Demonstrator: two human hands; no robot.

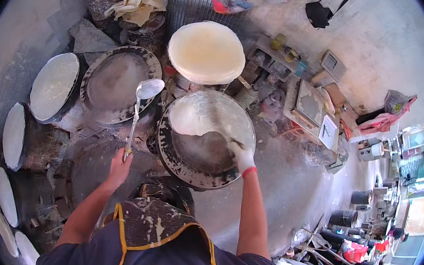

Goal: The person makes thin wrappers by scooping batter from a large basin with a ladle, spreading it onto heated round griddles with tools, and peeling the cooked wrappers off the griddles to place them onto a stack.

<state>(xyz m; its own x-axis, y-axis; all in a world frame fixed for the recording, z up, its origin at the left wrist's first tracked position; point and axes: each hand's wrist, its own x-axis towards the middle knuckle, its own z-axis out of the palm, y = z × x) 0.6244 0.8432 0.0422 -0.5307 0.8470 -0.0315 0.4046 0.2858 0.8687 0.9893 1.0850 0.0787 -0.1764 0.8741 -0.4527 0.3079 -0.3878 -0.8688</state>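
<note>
My left hand [119, 167], bare, grips the handle of a metal ladle [132, 131], whose bowl, coated in white batter, is raised over the edge of the left round griddle [117, 82]. My gloved right hand [241, 156] is at the right side of the nearer round griddle [176, 169]. It seems to hold the edge of a thin pale sheet [192, 116], which is partly lifted and blurred; the fingers' grip is not clear. Beyond it lies a tall round stack of pale thin sheets [207, 51].
More round griddles with white surfaces [54, 86] curve along the left. At the right stand a small table with a scale [309, 100] and a notepad [328, 131]. Concrete blocks [271, 62] with jars stand farther back. A person [398, 233] is at the far right.
</note>
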